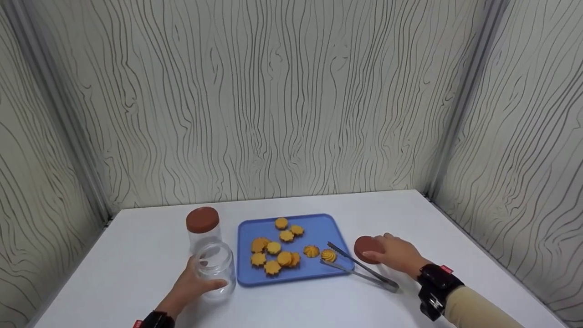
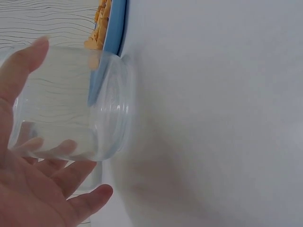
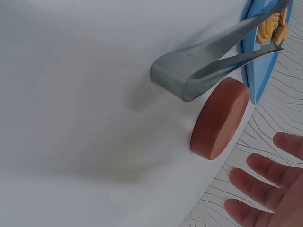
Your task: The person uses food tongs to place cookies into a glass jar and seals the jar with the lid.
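My left hand (image 1: 193, 283) holds a clear jar (image 1: 217, 273) with no lid on it, the thumb on the near side and fingers on the far side. In the left wrist view the jar (image 2: 71, 104) lies between thumb and fingers, its base close to the table. A reddish-brown lid (image 1: 367, 249) rests on the table at the right. Beside it is my right hand (image 1: 398, 253); in the right wrist view its fingers (image 3: 258, 187) are spread and apart from the lid (image 3: 220, 118). Metal tongs (image 1: 366, 273) lie nearby, tips over the tray.
A blue tray (image 1: 309, 225) in the middle bears several yellow-orange cookies (image 1: 272, 268). Behind the held jar stands another clear jar (image 1: 196, 240) with a reddish-brown lid (image 1: 202, 220) on it. Wood-patterned panels (image 1: 268, 105) enclose the white table (image 1: 136, 255) at the back and sides.
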{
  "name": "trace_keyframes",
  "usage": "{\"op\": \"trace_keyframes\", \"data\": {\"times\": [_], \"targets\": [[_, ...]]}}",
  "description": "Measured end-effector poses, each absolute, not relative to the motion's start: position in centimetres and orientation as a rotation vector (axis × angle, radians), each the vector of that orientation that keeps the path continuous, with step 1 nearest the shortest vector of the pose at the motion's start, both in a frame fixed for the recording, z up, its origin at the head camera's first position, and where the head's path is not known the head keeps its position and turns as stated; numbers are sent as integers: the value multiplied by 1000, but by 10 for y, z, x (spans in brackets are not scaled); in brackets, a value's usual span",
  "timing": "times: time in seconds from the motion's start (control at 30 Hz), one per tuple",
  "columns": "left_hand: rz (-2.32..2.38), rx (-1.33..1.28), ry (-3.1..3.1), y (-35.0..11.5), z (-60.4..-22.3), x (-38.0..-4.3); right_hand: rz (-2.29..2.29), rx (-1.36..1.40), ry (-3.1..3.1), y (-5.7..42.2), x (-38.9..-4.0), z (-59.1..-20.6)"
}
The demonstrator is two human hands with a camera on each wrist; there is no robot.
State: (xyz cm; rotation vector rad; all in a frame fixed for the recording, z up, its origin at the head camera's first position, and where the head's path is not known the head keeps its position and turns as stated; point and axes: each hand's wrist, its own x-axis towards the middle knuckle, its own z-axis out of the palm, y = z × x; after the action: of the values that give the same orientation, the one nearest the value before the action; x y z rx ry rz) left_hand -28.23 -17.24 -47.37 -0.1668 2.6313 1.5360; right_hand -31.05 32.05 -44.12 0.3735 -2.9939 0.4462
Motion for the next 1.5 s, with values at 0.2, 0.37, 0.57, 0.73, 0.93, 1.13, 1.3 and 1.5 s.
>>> {"op": "trace_keyframes", "data": {"times": [0.2, 0.37, 0.57, 0.73, 0.93, 1.13, 1.3, 1.5], "targets": [[1535, -151, 2633, -173, -474, -282, 472, 336, -3045, 319, -305, -448], [1510, -176, 2628, -176, -474, -281, 493, 344, -3039, 316, -303, -453], [1490, -181, 2638, -176, -474, -282, 548, 371, -3033, 314, -303, -455], [1522, -137, 2651, -175, -474, -281, 503, 451, -3041, 314, -300, -459], [1547, -100, 2652, -175, -473, -281, 463, 393, -3090, 313, -298, -465], [1541, -103, 2648, -175, -473, -282, 416, 359, -3125, 310, -299, -467], [1540, -126, 2640, -175, -473, -282, 387, 452, -3091, 310, -297, -469], [1517, -143, 2633, -173, -472, -282, 463, 522, -3070, 310, -295, -471]]}}
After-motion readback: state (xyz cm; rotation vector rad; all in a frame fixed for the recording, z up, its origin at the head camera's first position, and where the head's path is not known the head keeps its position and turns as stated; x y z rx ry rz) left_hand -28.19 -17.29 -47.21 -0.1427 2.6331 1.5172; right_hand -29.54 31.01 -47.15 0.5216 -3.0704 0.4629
